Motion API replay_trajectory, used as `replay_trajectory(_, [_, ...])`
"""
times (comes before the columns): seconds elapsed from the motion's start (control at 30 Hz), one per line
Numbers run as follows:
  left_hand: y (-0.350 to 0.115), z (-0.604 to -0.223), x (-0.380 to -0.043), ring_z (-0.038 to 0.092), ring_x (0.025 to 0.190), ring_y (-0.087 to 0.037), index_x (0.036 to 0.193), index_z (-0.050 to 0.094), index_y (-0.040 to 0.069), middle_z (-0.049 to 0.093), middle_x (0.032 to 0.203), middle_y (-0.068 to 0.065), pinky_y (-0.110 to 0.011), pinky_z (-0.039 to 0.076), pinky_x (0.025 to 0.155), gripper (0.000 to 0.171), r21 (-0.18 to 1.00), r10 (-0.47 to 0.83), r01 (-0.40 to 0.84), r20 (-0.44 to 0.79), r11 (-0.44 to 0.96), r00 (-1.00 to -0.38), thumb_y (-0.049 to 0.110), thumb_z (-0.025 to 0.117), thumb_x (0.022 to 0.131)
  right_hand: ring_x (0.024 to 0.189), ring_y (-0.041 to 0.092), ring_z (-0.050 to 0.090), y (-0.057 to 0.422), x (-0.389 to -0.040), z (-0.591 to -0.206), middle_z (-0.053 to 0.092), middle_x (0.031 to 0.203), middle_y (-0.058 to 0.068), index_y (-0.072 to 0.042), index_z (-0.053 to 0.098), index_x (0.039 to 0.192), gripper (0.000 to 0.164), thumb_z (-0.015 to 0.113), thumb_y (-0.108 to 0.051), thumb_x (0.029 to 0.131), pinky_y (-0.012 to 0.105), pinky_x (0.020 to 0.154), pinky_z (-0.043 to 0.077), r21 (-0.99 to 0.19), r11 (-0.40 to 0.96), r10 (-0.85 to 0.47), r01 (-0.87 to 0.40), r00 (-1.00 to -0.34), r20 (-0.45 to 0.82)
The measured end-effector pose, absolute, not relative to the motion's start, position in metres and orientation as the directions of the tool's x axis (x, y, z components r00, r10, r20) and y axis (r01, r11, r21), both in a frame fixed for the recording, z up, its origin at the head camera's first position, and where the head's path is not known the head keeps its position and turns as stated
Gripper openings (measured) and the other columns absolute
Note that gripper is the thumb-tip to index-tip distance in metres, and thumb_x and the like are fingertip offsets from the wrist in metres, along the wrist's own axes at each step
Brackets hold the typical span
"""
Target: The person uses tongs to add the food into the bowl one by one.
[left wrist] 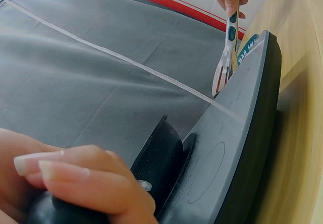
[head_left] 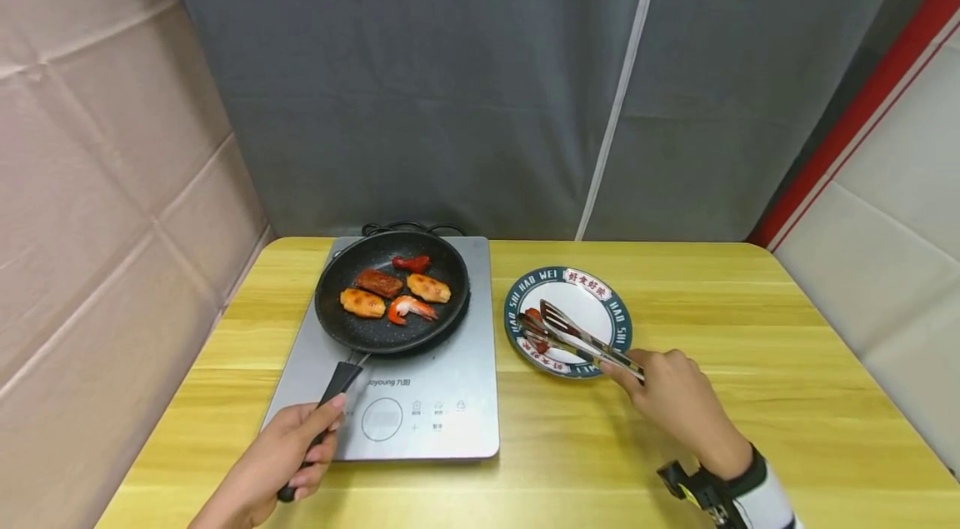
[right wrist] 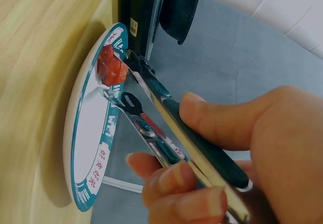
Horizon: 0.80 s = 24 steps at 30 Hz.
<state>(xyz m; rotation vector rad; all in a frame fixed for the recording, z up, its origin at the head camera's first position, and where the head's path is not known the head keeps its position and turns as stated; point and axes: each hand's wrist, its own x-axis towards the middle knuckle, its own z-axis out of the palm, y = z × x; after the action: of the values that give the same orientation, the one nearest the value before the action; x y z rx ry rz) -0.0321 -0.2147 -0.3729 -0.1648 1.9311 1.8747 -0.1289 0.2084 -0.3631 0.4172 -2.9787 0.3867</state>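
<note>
My left hand (head_left: 281, 452) grips the black handle (head_left: 342, 377) of a frying pan (head_left: 363, 254) on an induction cooktop (head_left: 442, 379). In the pan lie two golden chicken wings (head_left: 428, 288), a brown slab of meat (head_left: 379, 282), a small red drumstick (head_left: 412, 263) and a shrimp (head_left: 411, 309). Over a round plate (head_left: 592, 314) right of the cooktop, my right hand (head_left: 675, 396) holds metal food tongs (head_left: 585, 341). Their tips are spread near a reddish piece of food (right wrist: 112, 68) on the plate; whether they touch it, I cannot tell.
A black cable (head_left: 405, 224) runs behind the cooktop. The wooden table (head_left: 735, 312) ends at a grey curtain (head_left: 420, 96) at the back. Pale cloth walls (head_left: 112, 137) stand on both sides. A strapped device (head_left: 701, 491) is on my right wrist.
</note>
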Motion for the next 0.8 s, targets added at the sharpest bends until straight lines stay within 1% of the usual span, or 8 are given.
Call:
replay_trajectory(0.1, [-0.214, -0.372, -0.032, 0.028, 0.039, -0.005, 0.085, 0.043, 0.005, 0.032, 0.058, 0.006, -0.019, 0.030, 0.037, 0.038, 0.922, 0.218, -0.381, -0.388, 0.073, -0.896, 0.040, 0.040, 0.098, 0.042, 0.009, 0.033, 0.209, -0.130, -0.365, 0.030, 0.046, -0.006, -0.006, 0.069, 0.087, 0.035, 0.061, -0.040, 0.087, 0.025, 0.041, 0.026, -0.226, 0.926, -0.267, -0.303, -0.947, 0.178])
replay_trajectory(0.23, [-0.214, -0.371, -0.033, 0.028, 0.039, -0.005, 0.083, 0.042, 0.006, 0.032, 0.058, 0.006, -0.019, 0.030, 0.036, 0.038, 0.924, 0.221, -0.376, -0.382, 0.074, -0.897, 0.040, 0.040, 0.099, 0.042, 0.008, 0.030, 0.211, -0.130, -0.367, 0.029, 0.046, -0.008, -0.010, 0.068, 0.080, 0.031, 0.062, -0.039, 0.086, 0.024, 0.040, 0.022, -0.205, 0.920, -0.287, -0.333, -0.931, 0.224])
replay_trajectory(0.4, [-0.215, -0.372, -0.032, 0.027, 0.039, -0.005, 0.083, 0.042, 0.005, 0.031, 0.057, 0.007, -0.019, 0.029, 0.036, 0.039, 0.920, 0.208, -0.384, -0.392, 0.079, -0.896, 0.041, 0.041, 0.098, 0.040, 0.006, 0.026, 0.213, -0.134, -0.371, 0.024, 0.045, -0.011, -0.011, 0.071, 0.079, 0.030, 0.063, -0.039, 0.086, 0.023, 0.040, 0.020, -0.205, 0.908, -0.306, -0.366, -0.912, 0.274])
replay_trajectory(0.53, [-0.216, -0.373, -0.030, 0.028, 0.039, -0.006, 0.083, 0.043, 0.005, 0.032, 0.057, 0.006, -0.020, 0.030, 0.037, 0.039, 0.914, 0.189, -0.395, -0.406, 0.095, -0.894, 0.041, 0.041, 0.098, 0.039, 0.004, 0.022, 0.213, -0.140, -0.373, 0.019, 0.044, -0.013, -0.013, 0.073, 0.080, 0.028, 0.064, -0.038, 0.085, 0.022, 0.041, 0.019, -0.215, 0.893, -0.324, -0.396, -0.896, 0.304])
replay_trajectory(0.63, [-0.215, -0.374, -0.030, 0.028, 0.040, -0.006, 0.084, 0.043, 0.005, 0.032, 0.058, 0.006, -0.020, 0.031, 0.037, 0.039, 0.913, 0.188, -0.395, -0.407, 0.102, -0.894, 0.041, 0.040, 0.098, 0.039, 0.004, 0.022, 0.213, -0.142, -0.372, 0.020, 0.043, -0.013, -0.010, 0.074, 0.087, 0.029, 0.065, -0.037, 0.084, 0.022, 0.040, 0.020, -0.219, 0.890, -0.326, -0.400, -0.894, 0.307])
replay_trajectory(0.8, [-0.215, -0.373, -0.031, 0.028, 0.040, -0.006, 0.085, 0.043, 0.005, 0.032, 0.057, 0.006, -0.020, 0.031, 0.037, 0.038, 0.914, 0.185, -0.393, -0.405, 0.099, -0.895, 0.041, 0.041, 0.098, 0.039, 0.005, 0.025, 0.214, -0.141, -0.367, 0.022, 0.042, -0.013, -0.007, 0.073, 0.091, 0.032, 0.065, -0.037, 0.084, 0.024, 0.040, 0.023, -0.224, 0.887, -0.322, -0.404, -0.888, 0.328])
